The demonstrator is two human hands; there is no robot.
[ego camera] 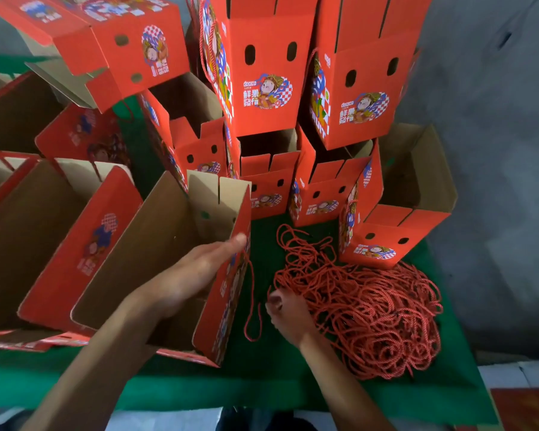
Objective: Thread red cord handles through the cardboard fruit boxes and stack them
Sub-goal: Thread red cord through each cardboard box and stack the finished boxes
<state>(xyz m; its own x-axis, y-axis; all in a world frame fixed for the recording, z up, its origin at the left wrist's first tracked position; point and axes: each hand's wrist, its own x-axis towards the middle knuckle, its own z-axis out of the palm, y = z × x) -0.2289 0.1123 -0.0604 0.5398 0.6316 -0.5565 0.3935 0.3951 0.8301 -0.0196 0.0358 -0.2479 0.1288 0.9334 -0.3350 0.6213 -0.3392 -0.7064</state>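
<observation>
1. Two hands are at work over the green-covered table (271,377): the left hand (187,275) reaches into an open-topped red cardboard fruit box (156,262) near the table's front edge, its fingers straight and close together, flat against the inside of the box's right wall.
2. The right hand (285,309) sits at the left fringe of a big tangled heap of red twisted cords (361,309) toward the table's right edge. Its fingers are curled down into the strands; whether they pinch one cord or several I cannot tell.
3. One red cord loop (252,306) already hangs down the box's outer right face.
4. Risk, as I judge it: pulling from that knot could drag several cords out together, or sweep the heap off the right edge.
5. A snagged tug might also jerk the box, which only flat fingers steady.
6. Behind, the tall leaning stacks of finished red boxes (262,88) along the table's back edge look precarious; a bump could topple them.
</observation>
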